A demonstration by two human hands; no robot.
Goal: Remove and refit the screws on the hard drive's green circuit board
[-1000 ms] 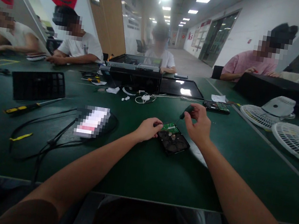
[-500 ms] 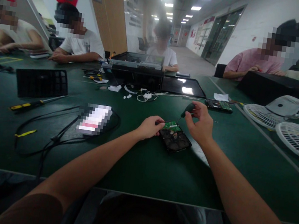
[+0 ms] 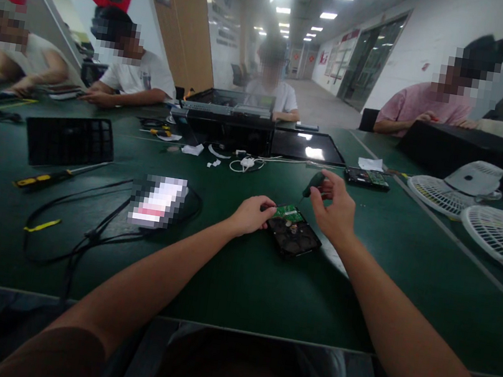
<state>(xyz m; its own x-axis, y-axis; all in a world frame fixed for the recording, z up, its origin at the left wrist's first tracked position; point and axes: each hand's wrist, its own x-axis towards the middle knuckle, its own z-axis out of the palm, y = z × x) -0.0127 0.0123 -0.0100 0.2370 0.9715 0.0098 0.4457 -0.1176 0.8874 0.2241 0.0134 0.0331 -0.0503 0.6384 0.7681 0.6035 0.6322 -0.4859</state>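
Note:
A black hard drive (image 3: 294,236) lies on the green table (image 3: 237,287) in front of me, its green circuit board (image 3: 289,212) facing up at the far end. My left hand (image 3: 250,215) is closed against the drive's left far corner, fingers pinched on the board's edge. My right hand (image 3: 333,209) grips a small dark-handled screwdriver (image 3: 312,184) with its thin tip pointing down onto the circuit board.
A black computer case (image 3: 228,123) and a flat dark panel (image 3: 307,146) sit further back, with white cables (image 3: 246,162). A black tray (image 3: 68,140), a yellow-black screwdriver (image 3: 52,174) and black cords (image 3: 79,232) lie left. Two white fan grilles (image 3: 500,232) lie right. Several people sit around.
My right hand's fingers have shifted slightly round the screwdriver handle. The view tipped a little. The left hand and the drive stayed put.

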